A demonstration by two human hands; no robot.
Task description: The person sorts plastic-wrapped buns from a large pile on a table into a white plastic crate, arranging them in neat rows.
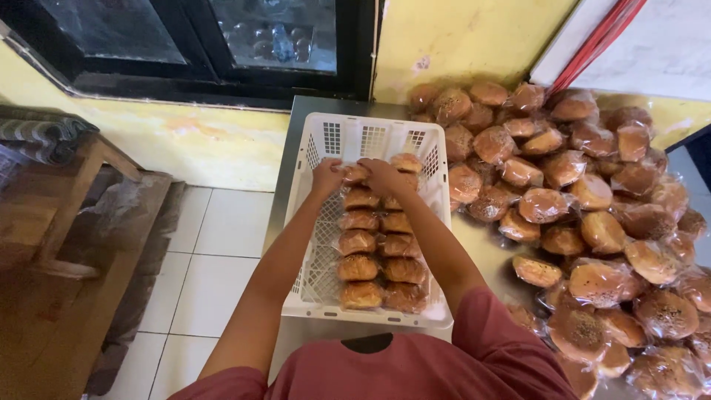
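Fingers settle wrapped bun in crate on steel table.

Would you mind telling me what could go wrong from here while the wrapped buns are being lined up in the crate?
1. The white crate appears to overhang the near edge of the steel table, so it might tip as it fills.
2. The heap of wrapped buns is piled loosely; some may slide off.
3. Both hands, left hand and right hand, press one bun, which could squash it.

1. Steel table is seen under both hands' fingers.
2. White crate is set on it, directly beneath fingers.
3. Wrapped buns are piled right of fingers.
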